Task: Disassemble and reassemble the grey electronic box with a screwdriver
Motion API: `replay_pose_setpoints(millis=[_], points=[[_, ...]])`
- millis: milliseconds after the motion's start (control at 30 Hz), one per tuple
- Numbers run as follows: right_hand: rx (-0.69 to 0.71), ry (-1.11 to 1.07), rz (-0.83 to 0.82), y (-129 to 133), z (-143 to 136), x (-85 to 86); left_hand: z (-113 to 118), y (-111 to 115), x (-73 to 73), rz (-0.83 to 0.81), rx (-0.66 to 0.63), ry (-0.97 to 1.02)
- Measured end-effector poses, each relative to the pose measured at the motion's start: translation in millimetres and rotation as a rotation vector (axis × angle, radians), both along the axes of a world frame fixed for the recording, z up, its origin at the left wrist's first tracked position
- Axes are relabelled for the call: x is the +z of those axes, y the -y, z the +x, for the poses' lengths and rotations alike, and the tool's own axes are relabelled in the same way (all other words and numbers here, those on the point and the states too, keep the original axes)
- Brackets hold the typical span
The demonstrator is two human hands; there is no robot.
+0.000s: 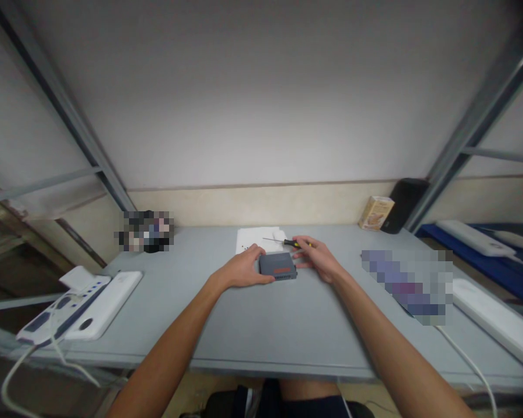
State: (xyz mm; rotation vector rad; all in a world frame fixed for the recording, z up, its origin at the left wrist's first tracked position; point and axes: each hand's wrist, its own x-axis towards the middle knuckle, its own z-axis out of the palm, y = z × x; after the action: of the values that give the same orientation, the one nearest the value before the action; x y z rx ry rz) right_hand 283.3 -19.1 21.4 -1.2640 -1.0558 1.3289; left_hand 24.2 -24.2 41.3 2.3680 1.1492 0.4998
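A small dark grey box-shaped device (278,265) with a red label and a row of slots along its front lies on the table. My left hand (246,268) grips its left side, thumb at the front edge and fingers at the back. In my right hand (316,258) is a screwdriver (291,242) with a black and yellow handle, its thin shaft pointing left. The lower fingers of that hand reach close to the device's right side; whether they touch it I cannot tell. Behind the device lies a white sheet (255,237) with several tiny dark bits, perhaps screws.
On the grey table (283,331), a white power strip (65,307) and a white flat device (107,307) lie at the left. A yellow box (376,213) and black speaker-like object (404,204) stand back right. A long white bar (497,319) lies right; blurred items sit on both sides.
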Motion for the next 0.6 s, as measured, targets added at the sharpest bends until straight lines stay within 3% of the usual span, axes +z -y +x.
replay_pose_setpoints(millis=[333,500,600], points=[[0.043,-0.019,-0.004,4,-1,3.6,5,0,-4.9,0.145,-0.004,-0.016],[-0.075,0.22,0.289,5,-18,-0.9,8,0,-6.4,0.154,-0.01,-0.012],[-0.027,0.31,0.468,4,-24,-9.5,8,-1,-7.0,0.131,-0.032,-0.009]])
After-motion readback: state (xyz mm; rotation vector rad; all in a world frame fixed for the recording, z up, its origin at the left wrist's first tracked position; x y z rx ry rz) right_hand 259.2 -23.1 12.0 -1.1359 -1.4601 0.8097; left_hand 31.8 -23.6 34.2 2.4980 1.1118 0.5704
